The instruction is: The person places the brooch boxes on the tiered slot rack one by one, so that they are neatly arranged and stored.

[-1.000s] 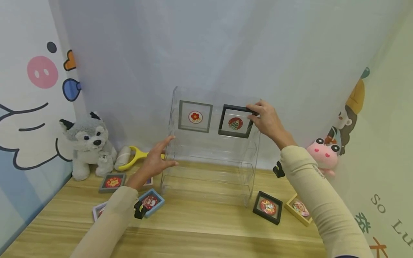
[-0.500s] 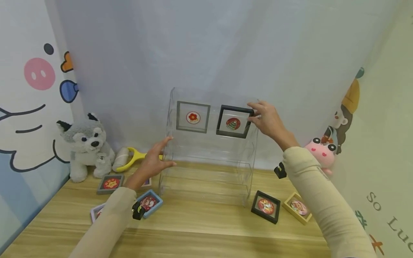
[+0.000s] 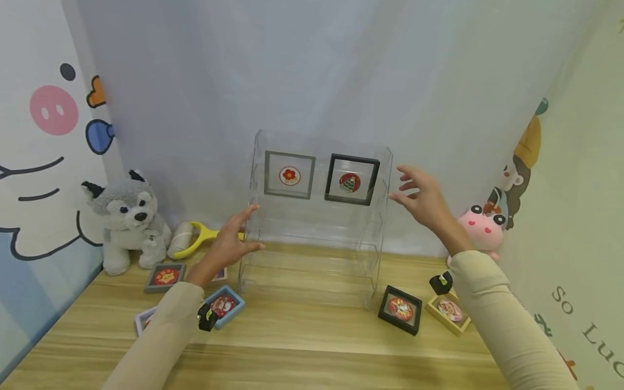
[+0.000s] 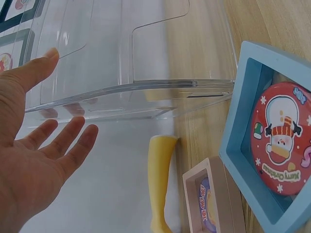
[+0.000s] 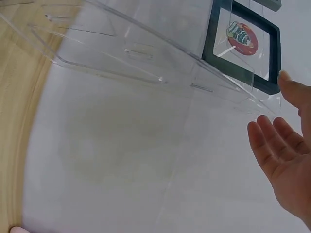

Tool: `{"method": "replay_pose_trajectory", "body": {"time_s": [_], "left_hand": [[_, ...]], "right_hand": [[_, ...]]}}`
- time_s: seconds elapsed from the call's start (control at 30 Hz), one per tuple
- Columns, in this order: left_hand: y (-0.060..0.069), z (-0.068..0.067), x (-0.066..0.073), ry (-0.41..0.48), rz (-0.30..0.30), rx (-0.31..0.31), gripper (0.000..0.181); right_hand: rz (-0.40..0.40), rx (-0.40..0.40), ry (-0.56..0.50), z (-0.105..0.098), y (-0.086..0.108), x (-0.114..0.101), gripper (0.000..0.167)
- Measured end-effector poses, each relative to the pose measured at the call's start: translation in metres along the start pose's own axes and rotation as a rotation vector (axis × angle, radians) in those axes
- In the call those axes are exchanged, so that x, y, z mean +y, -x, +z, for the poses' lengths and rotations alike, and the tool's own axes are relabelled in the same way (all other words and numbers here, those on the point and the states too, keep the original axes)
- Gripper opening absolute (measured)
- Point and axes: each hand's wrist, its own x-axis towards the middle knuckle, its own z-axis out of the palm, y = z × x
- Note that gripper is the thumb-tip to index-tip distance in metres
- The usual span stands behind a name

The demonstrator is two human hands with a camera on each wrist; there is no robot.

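Note:
A clear acrylic tiered stand (image 3: 312,265) stands upright on the table. On its top tier, a grey square frame with a red flower badge (image 3: 290,175) leans at the left. Beside it at the right leans a black square frame with a Christmas tree badge (image 3: 349,183). My right hand (image 3: 423,199) is just right of the stand, apart from the black frame, fingers loosely bent and holding nothing. At the stand's left side is my left hand (image 3: 231,241), thumb and fingers spread; in the left wrist view its fingers are near the clear side panel, contact unclear.
Left on the table lie a blue frame (image 3: 224,306), a grey frame (image 3: 166,277), a partly hidden lilac frame (image 3: 143,320) and a pink frame (image 4: 209,199). A black frame (image 3: 401,310) and a yellow frame (image 3: 449,312) lie right. Behind are a plush husky (image 3: 131,222), yellow-handled roller (image 3: 197,238) and pink toy (image 3: 481,230).
My right hand has let go of the black frame and drawn away to the right. The frame stays leaning on the top tier. My left hand keeps its place by the stand.

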Motion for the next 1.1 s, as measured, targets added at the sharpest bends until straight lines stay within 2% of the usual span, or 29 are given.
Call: {"method": "replay_pose_trajectory", "body": {"time_s": [0.27, 0.6, 0.73, 0.9, 1.1], "left_hand": [[0.001, -0.001, 0.001, 0.006, -0.001, -0.008, 0.089], [0.001, 0.001, -0.002, -0.016, 0.014, 0.003, 0.089], [0.0, 0.0, -0.002, -0.017, 0.01, 0.002, 0.089], [0.0, 0.0, -0.001, -0.014, 0.004, -0.002, 0.09], [0.0, 0.0, -0.001, -0.015, -0.002, -0.004, 0.09]], "right_hand": [[0.072, 0.021, -0.02, 0.004, 0.055, 0.028, 0.06], [0.287, -0.076, -0.038, 0.018, 0.128, 0.054, 0.065], [0.352, -0.133, -0.058, 0.025, 0.149, 0.059, 0.068], [0.387, -0.172, -0.093, 0.034, 0.172, 0.061, 0.068], [0.463, -0.256, -0.062, 0.044, 0.193, 0.058, 0.072]]}}
